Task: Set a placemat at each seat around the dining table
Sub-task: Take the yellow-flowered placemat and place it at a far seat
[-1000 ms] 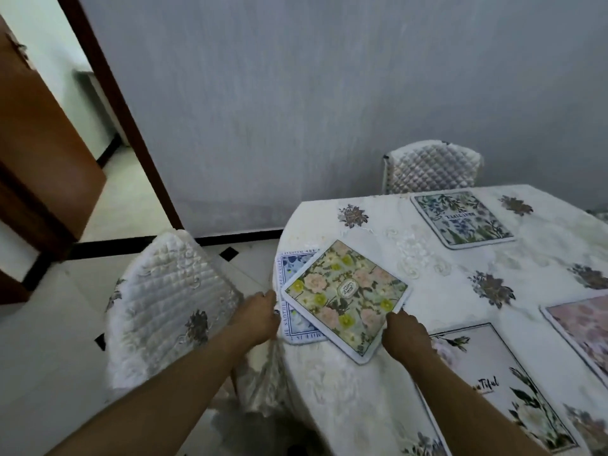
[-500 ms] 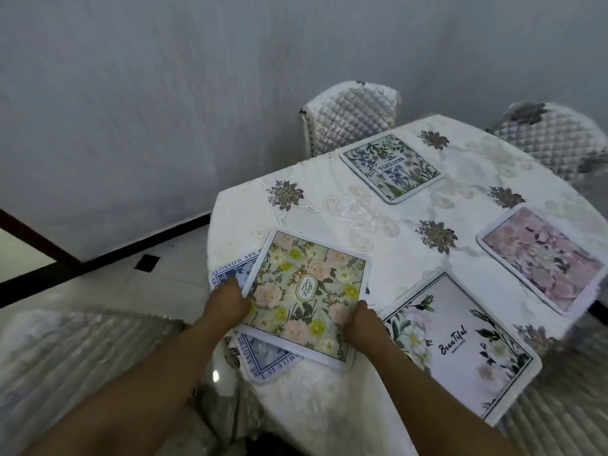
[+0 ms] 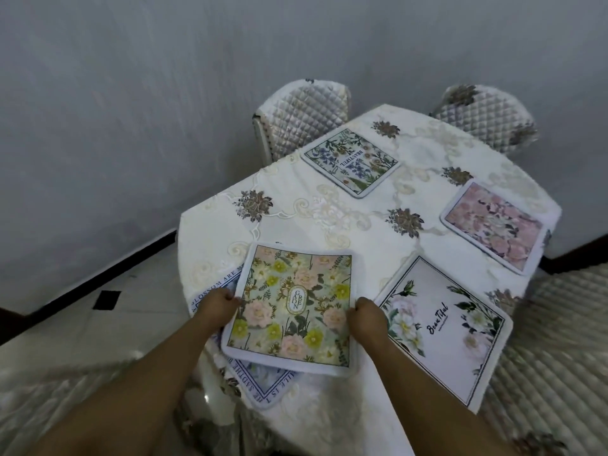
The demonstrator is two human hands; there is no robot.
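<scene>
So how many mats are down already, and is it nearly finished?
Three look set: the blue-flower mat, the pink mat and the white "Beautiful" mat. The left hand and right hand hold the yellow-and-pink garden mat, which overlaps a blue-bordered mat underneath. Those two still need separate seats. I can't see the whole table.

Left hand (image 3: pixel 215 306), right hand (image 3: pixel 364 315): both pinched closed.

Garden mat (image 3: pixel 292 307) atop lettered mat (image 3: pixel 263 386); three mats beyond.
</scene>
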